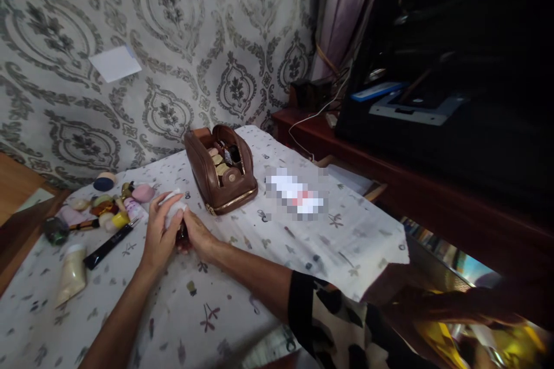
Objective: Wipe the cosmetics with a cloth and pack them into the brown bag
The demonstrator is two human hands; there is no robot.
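Note:
Over the table's left half, my two hands meet in front of a brown cosmetic bag. My left hand (158,228) is closed round a white wipe or tissue (174,207). My right hand (198,234) grips a small dark object (182,234), perhaps a bottle, mostly covered by the fingers; the white wipe touches its top. Just behind, the brown cosmetic bag (201,170) stands unzipped, with round and small items showing inside. Left of my hands lie a black tube (110,245), a cream-coloured tube (73,274) and a cluster of small cosmetics, including a yellow-capped one (120,219).
A patterned white cloth (242,294) covers the table. Right of the bag lies a blurred-out white item (296,193). A dark cabinet (454,196) with a large black screen (445,52) borders the right side, a white cable (303,121) hanging there. Patterned wallpaper rises behind.

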